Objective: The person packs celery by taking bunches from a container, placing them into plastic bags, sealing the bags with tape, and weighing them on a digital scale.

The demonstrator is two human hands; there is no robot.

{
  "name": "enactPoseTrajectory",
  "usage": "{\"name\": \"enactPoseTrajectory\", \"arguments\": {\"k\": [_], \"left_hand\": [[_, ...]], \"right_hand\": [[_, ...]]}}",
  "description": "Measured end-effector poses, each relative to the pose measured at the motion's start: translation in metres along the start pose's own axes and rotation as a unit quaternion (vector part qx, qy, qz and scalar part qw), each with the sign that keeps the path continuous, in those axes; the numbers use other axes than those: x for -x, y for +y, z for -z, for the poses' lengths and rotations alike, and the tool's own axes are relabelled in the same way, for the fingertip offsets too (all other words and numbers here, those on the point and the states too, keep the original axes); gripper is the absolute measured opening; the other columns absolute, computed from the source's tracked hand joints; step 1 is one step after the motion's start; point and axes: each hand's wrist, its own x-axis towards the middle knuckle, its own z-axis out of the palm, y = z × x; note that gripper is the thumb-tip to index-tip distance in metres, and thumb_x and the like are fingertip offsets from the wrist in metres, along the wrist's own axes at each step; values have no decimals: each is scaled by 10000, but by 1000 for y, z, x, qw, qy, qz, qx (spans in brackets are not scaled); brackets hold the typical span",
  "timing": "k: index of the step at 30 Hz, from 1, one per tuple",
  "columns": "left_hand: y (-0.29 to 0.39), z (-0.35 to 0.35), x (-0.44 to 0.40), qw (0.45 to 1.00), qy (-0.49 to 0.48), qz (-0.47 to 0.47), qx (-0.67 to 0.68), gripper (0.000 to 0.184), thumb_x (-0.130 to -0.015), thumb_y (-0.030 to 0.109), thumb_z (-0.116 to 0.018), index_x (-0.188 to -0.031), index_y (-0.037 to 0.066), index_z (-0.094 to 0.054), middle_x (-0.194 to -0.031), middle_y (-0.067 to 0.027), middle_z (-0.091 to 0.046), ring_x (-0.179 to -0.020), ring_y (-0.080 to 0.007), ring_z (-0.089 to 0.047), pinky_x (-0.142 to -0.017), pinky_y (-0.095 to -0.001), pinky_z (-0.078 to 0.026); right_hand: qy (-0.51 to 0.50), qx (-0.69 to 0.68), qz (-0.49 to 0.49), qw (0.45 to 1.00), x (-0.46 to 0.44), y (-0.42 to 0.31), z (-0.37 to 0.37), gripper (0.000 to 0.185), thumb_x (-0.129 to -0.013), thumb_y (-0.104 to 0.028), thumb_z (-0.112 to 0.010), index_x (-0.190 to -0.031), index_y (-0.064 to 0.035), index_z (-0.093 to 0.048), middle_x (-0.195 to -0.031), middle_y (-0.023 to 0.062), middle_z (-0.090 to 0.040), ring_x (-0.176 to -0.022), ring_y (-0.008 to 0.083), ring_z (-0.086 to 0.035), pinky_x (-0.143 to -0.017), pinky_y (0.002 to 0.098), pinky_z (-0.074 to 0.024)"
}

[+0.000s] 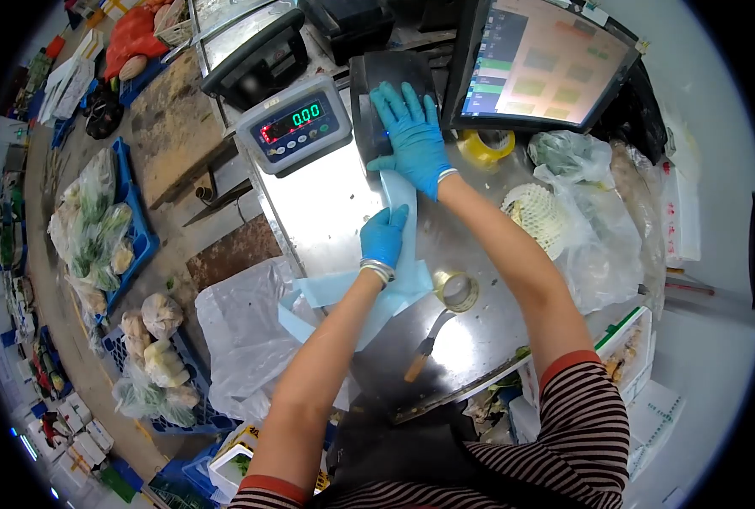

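My right hand [413,134], in a blue glove, lies with fingers spread on top of a black label printer [369,140]. Closed around a long light blue label strip [408,267] is my gloved left hand [382,239], just below the printer's front. The strip hangs from the printer and lies in loose folds on the metal table [487,246]. To the left of the printer stands a scale display [295,127] reading 0.00.
A lit screen [547,64] stands at the back right. Near it sits a yellow tape roll [486,151]. Closer in are another tape roll [472,297] and a wooden-handled knife [418,360]. Clear plastic bags [246,331] lie left. Bagged vegetables [97,220] fill blue crates on the floor.
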Motion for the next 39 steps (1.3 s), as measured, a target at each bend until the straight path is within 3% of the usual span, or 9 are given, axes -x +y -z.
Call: {"name": "enactPoseTrajectory", "arguments": {"k": [8,13,16,20,27,32,34,37,39], "left_hand": [[86,-28,134,822,-107,-505,-240,73,-632,87,-661,-625,156,-640,-674,-54,-621,-663,-226,-615,-728,-392,-504],[26,22,160,926,-53,-180,-329,791,-806,320,-669,-1503,180,-322,-1468,-180,-386,-1384,-380,-322,-1098,-582,-290],[-30,84,146,893,-28,30,-448,884,-804,384,-693,-1531,175,-234,-1578,-152,-226,-1361,-330,-384,-928,-542,-443],[-75,94,145,924,-92,-3,-371,483,-798,255,-701,-1239,95,-585,-1178,-144,-631,-915,-280,-656,-789,-412,-514],[-38,109,219,937,-109,200,263,302,-903,120,-652,-1163,-30,-614,-1046,-93,-657,-923,-142,-632,-793,-271,-529],[-33,152,329,950,78,18,301,377,-924,49,-607,-1292,-10,-546,-1179,-106,-623,-1017,-156,-616,-919,-276,-494],[-57,179,372,961,147,15,236,367,-931,11,-588,-1296,7,-556,-1236,-116,-607,-1049,-165,-614,-939,-284,-490],[-132,186,450,953,229,80,180,299,-914,50,-620,-1212,28,-627,-1156,-102,-651,-977,-157,-641,-875,-282,-510],[-177,183,509,950,237,159,126,275,-895,73,-645,-1167,30,-647,-1077,-108,-671,-926,-166,-659,-834,-286,-519]], "right_hand": [[17,8,12,1000,1,2,-5,1184,-608,-522,-795,-1547,-147,-179,-1594,106,-181,-1461,368,-155,-1172,550,-84],[-41,-55,23,997,22,-34,31,1053,-682,-485,-786,-1516,-124,-256,-1533,144,-288,-1402,347,-281,-1133,562,-196],[-221,-332,59,915,80,-81,27,1030,-689,-479,-804,-1509,-135,-285,-1526,175,-325,-1404,347,-327,-1127,513,-279],[-357,-147,120,915,165,-137,-4,1092,-633,-457,-840,-1514,-143,-275,-1525,182,-329,-1416,349,-309,-1130,422,-314],[-248,-332,-38,909,263,-168,-25,556,-907,-124,-552,-1451,-130,-436,-999,92,-634,-855,210,-592,-839,335,-472],[-13,-596,-184,782,239,-176,106,423,-904,-55,-445,-1306,-55,-576,-971,77,-633,-846,175,-587,-766,302,-485],[-128,-285,89,946,258,-136,151,236,-871,-40,-528,-1078,-17,-638,-1065,116,-650,-924,124,-593,-793,291,-491],[-531,-543,-140,635,349,-92,145,175,-899,-121,-535,-922,-44,-690,-925,75,-692,-864,162,-610,-786,340,-493],[-634,-252,-99,725,420,-63,110,185,-903,-131,-530,-931,-44,-690,-922,82,-694,-859,174,-619,-778,341,-497]]}}
